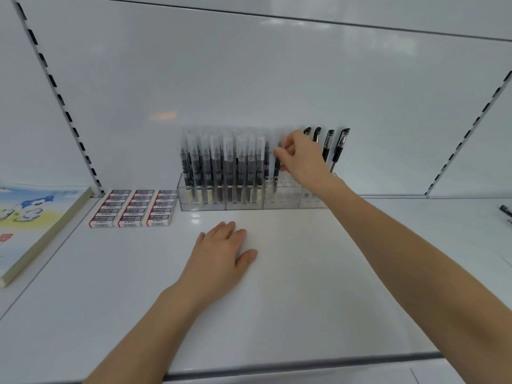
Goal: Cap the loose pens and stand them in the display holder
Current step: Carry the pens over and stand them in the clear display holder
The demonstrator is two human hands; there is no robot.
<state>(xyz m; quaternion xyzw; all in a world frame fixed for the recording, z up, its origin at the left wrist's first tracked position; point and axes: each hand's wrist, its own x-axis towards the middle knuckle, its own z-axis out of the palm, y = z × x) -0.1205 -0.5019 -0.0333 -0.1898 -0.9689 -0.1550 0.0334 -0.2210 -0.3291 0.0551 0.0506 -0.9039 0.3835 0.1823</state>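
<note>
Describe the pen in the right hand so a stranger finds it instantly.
On the white shelf, find the clear display holder against the back wall. The pen stands just right of its packed clear-capped pens. It alone is pinched by the right hand.

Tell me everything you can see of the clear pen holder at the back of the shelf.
The display holder is a long, low box of seemingly clear plastic, split into sections, its top pierced with round holes. It stands on the white shelf against the back panel. Frosted-cap pens fill its left sections upright; the middle holes look mostly empty; four black clip pens stand at its right end. The right hand pinches one pen whose lower end reaches into a middle hole.
</note>
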